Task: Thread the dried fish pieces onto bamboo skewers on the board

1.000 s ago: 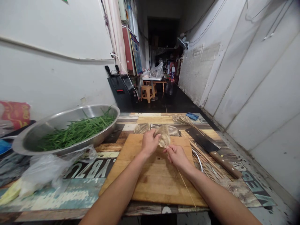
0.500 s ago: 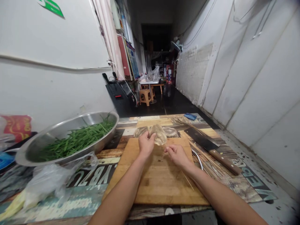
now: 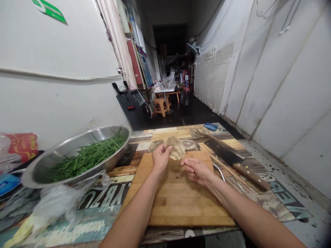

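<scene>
My left hand [image 3: 160, 159] pinches a thin, floppy, tan-grey, translucent sheet [image 3: 176, 147] between thumb and fingers, above the far edge of a wooden cutting board [image 3: 181, 206]. Just right of the sheet's lower edge, my right hand [image 3: 195, 169] is closed in a pinch around a thin bamboo skewer, now mostly hidden by the hand and forearm. Whether its tip touches the sheet I cannot tell. More such sheets [image 3: 190, 144] lie flat behind the board. To the right are loose bamboo skewers [image 3: 231, 177] and a cleaver [image 3: 227, 153] with a wooden handle.
A large steel bowl [image 3: 28, 177] of cut green stalks [image 3: 88, 156] stands on the left. Before it lies a clear plastic bag [image 3: 55, 203]. Skewered sheets [image 3: 200, 131] and a blue object [image 3: 210, 126] sit at the table's far right. Stools [image 3: 160, 106] stand beyond.
My right hand has turned slightly, and the skewer that showed below it is now hidden. My left hand keeps its hold on the sheet. The view has shifted slightly.
</scene>
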A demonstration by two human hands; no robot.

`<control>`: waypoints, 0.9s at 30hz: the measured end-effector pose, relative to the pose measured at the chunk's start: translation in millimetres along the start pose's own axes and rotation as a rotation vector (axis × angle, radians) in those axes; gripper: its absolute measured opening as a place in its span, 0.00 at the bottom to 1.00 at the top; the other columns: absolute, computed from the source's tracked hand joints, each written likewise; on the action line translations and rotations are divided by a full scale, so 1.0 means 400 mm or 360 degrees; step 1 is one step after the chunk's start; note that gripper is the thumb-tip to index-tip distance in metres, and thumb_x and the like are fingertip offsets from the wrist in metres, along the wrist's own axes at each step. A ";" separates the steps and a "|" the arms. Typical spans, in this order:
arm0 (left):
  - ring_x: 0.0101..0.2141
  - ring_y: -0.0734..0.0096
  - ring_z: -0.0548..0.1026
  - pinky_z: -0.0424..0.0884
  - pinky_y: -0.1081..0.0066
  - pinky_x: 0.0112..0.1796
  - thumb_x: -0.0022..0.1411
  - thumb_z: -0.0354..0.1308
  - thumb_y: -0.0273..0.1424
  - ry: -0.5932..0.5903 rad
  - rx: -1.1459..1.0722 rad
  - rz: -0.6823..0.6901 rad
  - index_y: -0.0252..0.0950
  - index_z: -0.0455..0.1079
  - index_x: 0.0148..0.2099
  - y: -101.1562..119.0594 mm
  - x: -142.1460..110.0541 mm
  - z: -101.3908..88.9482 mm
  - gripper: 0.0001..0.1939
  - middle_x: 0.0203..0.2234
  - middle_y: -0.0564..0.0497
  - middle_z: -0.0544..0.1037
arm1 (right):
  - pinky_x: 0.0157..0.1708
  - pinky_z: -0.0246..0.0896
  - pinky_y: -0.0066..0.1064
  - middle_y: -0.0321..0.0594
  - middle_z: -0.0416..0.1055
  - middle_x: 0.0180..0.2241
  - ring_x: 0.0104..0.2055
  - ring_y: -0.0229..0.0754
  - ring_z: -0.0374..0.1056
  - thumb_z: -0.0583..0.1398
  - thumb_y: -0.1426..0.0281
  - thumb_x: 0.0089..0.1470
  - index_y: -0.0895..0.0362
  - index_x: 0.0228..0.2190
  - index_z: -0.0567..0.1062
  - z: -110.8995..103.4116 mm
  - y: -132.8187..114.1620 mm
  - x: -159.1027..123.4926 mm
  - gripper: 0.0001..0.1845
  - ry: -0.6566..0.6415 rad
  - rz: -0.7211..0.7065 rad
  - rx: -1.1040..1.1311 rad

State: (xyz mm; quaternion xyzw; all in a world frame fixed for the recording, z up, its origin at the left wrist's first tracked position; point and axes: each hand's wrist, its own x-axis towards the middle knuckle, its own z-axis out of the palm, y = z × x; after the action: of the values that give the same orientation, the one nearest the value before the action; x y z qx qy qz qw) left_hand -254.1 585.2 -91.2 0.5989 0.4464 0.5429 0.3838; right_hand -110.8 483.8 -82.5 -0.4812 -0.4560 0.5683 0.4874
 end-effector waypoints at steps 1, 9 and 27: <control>0.27 0.72 0.70 0.65 0.75 0.28 0.50 0.59 0.38 -0.0011 -0.0011 0.0004 0.32 0.70 0.31 0.002 -0.001 0.001 0.13 0.22 0.53 0.72 | 0.17 0.43 0.25 0.27 0.53 0.13 0.13 0.31 0.45 0.54 0.62 0.52 0.57 0.25 0.70 0.002 0.005 -0.002 0.12 0.0102 -0.0179 -0.0299; 0.27 0.70 0.72 0.67 0.74 0.28 0.50 0.60 0.37 -0.0060 -0.0031 -0.0027 0.31 0.71 0.35 0.014 -0.011 0.007 0.14 0.25 0.51 0.75 | 0.27 0.51 0.28 0.40 0.66 0.20 0.23 0.38 0.60 0.49 0.68 0.55 0.58 0.21 0.70 0.008 0.022 -0.010 0.15 0.0428 -0.0699 -0.1286; 0.30 0.72 0.74 0.69 0.73 0.30 0.46 0.63 0.41 0.0090 -0.0245 -0.0234 0.33 0.66 0.43 0.063 -0.008 0.006 0.24 0.32 0.48 0.76 | 0.26 0.48 0.27 0.38 0.67 0.20 0.23 0.37 0.59 0.50 0.69 0.57 0.57 0.22 0.70 0.010 0.024 -0.004 0.16 0.0369 -0.0823 -0.1334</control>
State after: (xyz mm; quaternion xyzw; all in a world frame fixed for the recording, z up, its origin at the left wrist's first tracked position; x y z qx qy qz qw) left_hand -249.0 574.5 -68.5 0.5176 0.4568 0.5627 0.4548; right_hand -115.7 481.0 -91.2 -0.5668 -0.6920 0.1401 0.4246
